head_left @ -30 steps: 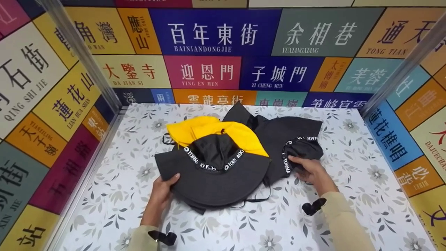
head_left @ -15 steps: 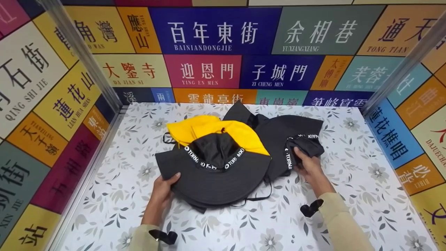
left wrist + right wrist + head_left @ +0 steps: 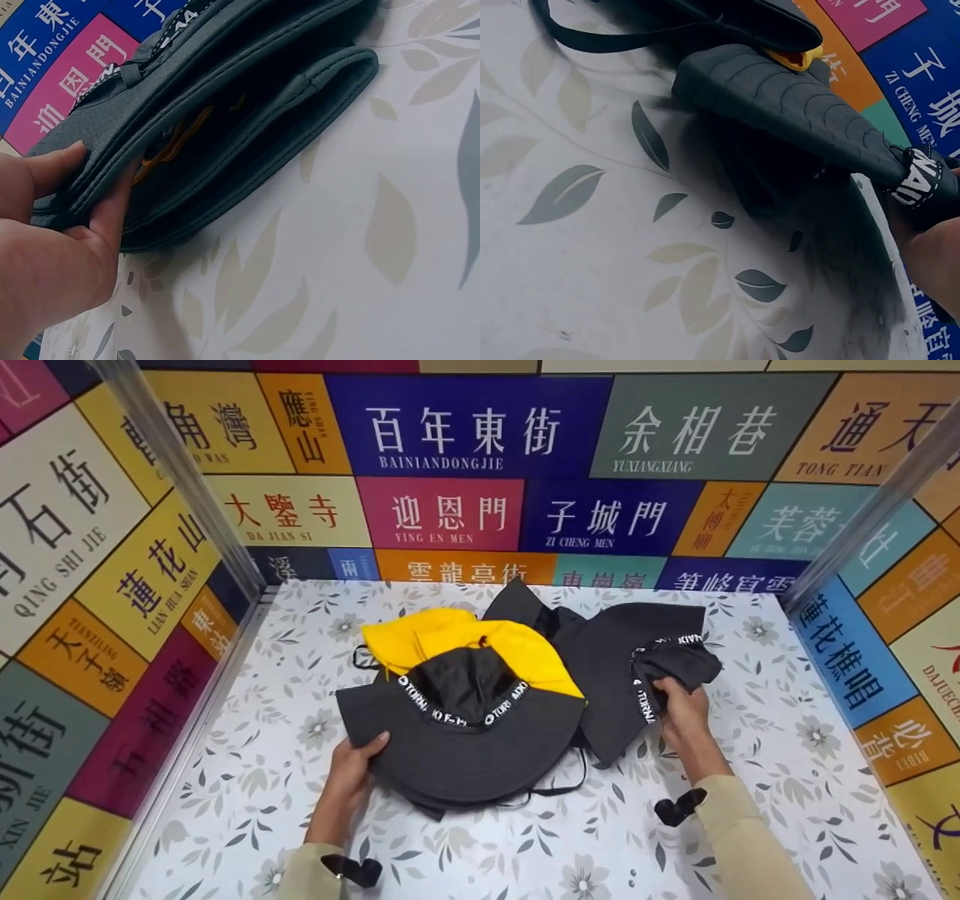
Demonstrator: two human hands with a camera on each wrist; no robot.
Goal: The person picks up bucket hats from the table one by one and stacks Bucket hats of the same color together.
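While the left grip (image 3: 349,769) is pinching the left brim edge of the front black hat (image 3: 472,757), the right grip (image 3: 686,716) is grasping the crown of the second black hat (image 3: 609,675), which is tilting over the worktop (image 3: 480,862), just right of the front one. Its crown is pointing right; its brim is spreading leftward from this nearer grip, the long axis running obliquely from far right to near left.

head: above, forward-down, farther | wrist views: low, close, facing hats (image 3: 465,761) | shared: sign wall (image 3: 480,431)
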